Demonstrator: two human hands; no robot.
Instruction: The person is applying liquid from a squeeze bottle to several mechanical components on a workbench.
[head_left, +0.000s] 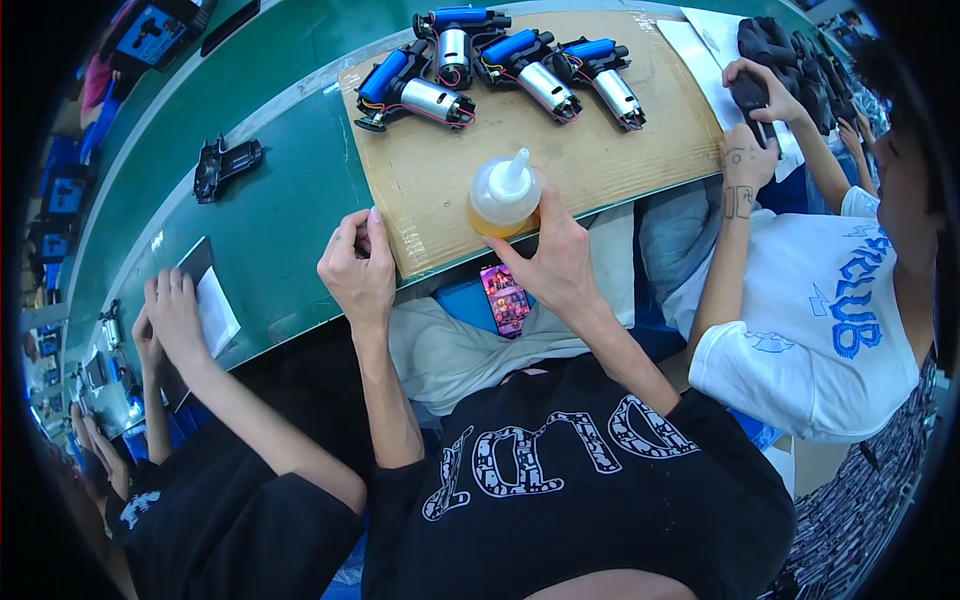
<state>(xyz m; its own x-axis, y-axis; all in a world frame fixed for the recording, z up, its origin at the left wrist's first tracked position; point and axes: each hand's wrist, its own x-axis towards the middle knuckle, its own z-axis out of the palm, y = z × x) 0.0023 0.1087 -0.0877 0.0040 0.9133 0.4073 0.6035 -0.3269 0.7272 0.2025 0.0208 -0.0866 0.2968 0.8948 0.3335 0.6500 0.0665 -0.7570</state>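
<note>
My right hand (558, 255) is wrapped round the lower right side of a squeeze bottle (502, 192). The bottle is translucent with a white nozzle, stands over the near edge of the cardboard sheet (420, 215), and holds some yellow liquid low down. At the sheet's near left corner, my left hand (360, 265) is closed, thumb against curled fingers; whatever may be inside is hidden. Farther off on the cardboard lie several motor assemblies (545, 85), each with a silver motor, a blue cylinder, black plastic parts and thin coloured wires.
A black plastic housing (225, 165) lies on the green table (300, 165) to the left. A lit phone (505, 300) rests below the table edge by my lap. Co-workers sit on both sides; the right one's hands hold a dark part (750, 95) beside piled black parts (790, 60).
</note>
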